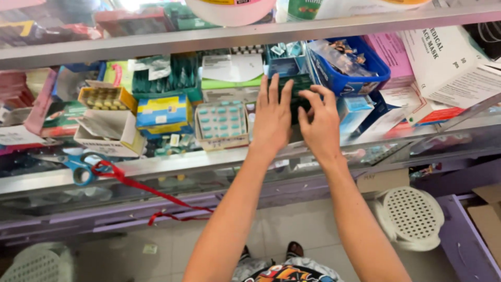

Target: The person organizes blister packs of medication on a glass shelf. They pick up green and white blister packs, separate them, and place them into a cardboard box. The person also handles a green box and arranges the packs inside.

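You are reaching both hands onto the shelf, meeting at a dark green box (pixel 296 91) just left of the blue bin (pixel 348 78). Your left hand (pixel 272 119) is lying flat, fingers spread, along its left side; your right hand (pixel 321 122) is curling over its near edge, perhaps pinching it.
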